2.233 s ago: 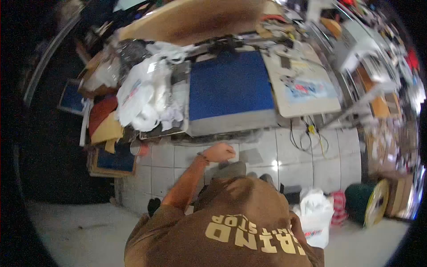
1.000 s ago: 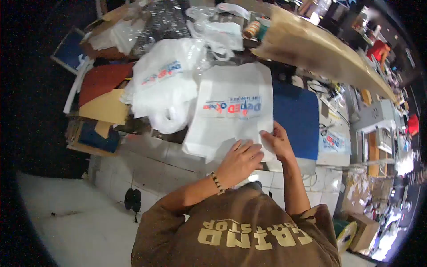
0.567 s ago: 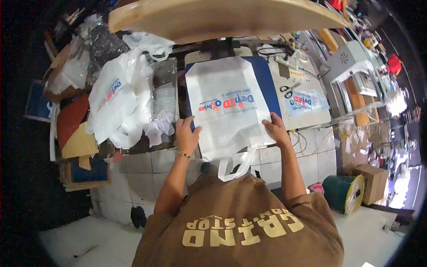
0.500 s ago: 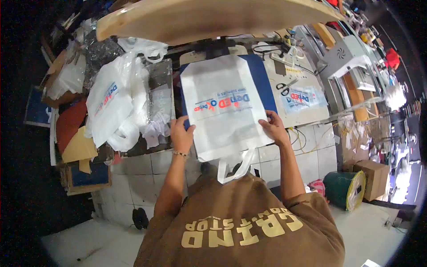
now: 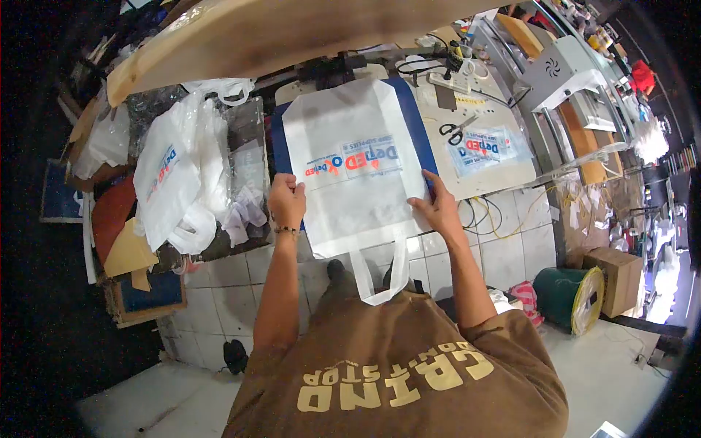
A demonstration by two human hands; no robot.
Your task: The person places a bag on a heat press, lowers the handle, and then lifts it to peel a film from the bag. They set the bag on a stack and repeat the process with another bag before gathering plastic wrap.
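Observation:
A white fabric tote bag (image 5: 350, 204) with blue and red print lies flat over a dark blue board (image 5: 418, 120). Its looped handle (image 5: 398, 274) hangs toward my body. At the bag's left edge, my left hand (image 5: 287, 203) is closed on the fabric, its fingers curled. My right hand (image 5: 439, 208) is at the right edge, thumb on the bag and index finger stretched apart from it; its other fingers are partly hidden.
White printed bags (image 5: 168, 190) are piled on the left. Black-handled scissors (image 5: 453, 133) and a printed plastic sheet (image 5: 485, 150) lie on the right-hand table, near a power strip (image 5: 449, 82). A wooden-edged panel (image 5: 292, 44) overhangs the far side. A green spool (image 5: 562, 299) stands lower right.
My right thumb and index finger have spread further apart at the bag's edge. The handle hangs straighter. The whole view has shifted slightly, and the bag still lies over the blue board.

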